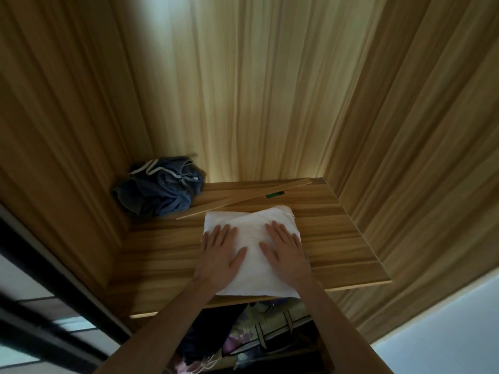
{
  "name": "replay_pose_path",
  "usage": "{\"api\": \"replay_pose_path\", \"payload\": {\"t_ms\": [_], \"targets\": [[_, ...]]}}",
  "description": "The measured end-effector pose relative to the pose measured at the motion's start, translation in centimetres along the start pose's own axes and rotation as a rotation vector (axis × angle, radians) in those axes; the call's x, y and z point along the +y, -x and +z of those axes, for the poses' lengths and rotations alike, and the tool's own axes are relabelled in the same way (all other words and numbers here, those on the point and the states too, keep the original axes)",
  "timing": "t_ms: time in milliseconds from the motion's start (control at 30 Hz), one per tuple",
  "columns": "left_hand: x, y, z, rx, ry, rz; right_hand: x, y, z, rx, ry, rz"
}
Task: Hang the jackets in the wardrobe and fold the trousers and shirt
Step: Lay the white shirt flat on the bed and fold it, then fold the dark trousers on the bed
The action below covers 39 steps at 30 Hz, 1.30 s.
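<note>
A folded white garment lies on the wooden wardrobe shelf, its near edge hanging slightly over the shelf front. My left hand lies flat on its left half with fingers straight. My right hand presses flat on its right half, fingers straight too. A crumpled dark blue garment with white trim sits bunched in the shelf's back left corner.
A loose wooden strip with a green label lies diagonally on the shelf behind the white garment. Wooden wardrobe walls close in the shelf on three sides. Below the shelf hang several clothes.
</note>
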State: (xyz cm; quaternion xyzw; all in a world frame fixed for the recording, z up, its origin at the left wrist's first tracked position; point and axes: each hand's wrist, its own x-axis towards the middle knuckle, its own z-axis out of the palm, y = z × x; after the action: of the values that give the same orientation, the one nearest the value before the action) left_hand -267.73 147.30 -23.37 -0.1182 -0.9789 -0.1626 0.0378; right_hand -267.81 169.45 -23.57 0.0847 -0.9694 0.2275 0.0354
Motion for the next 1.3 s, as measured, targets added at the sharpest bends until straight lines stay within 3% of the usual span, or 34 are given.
{"api": "replay_pose_path", "payload": {"t_ms": [200, 433, 800, 1000, 1300], "targets": [[0.5, 3.8, -3.3, 0.227, 0.149, 0.024, -2.6, 3.2, -2.1, 0.18, -0.169, 0.022], [-0.4, 10.7, -8.1, 0.41, 0.199, 0.032, -8.6, 7.6, -4.4, 0.32, -0.183, -0.113], [-5.3, 29.6, -15.7, 0.556, 0.221, -0.11, -23.2, 16.5, -3.0, 0.157, -0.292, -0.386], [-8.6, 41.6, -18.0, 0.714, 0.182, -0.362, -32.8, 21.9, -0.9, 0.081, -0.365, -0.605], [-13.4, 60.1, -22.1, 0.782, -0.08, -0.689, -47.7, 29.8, 5.9, -0.068, -0.334, -0.95]]}}
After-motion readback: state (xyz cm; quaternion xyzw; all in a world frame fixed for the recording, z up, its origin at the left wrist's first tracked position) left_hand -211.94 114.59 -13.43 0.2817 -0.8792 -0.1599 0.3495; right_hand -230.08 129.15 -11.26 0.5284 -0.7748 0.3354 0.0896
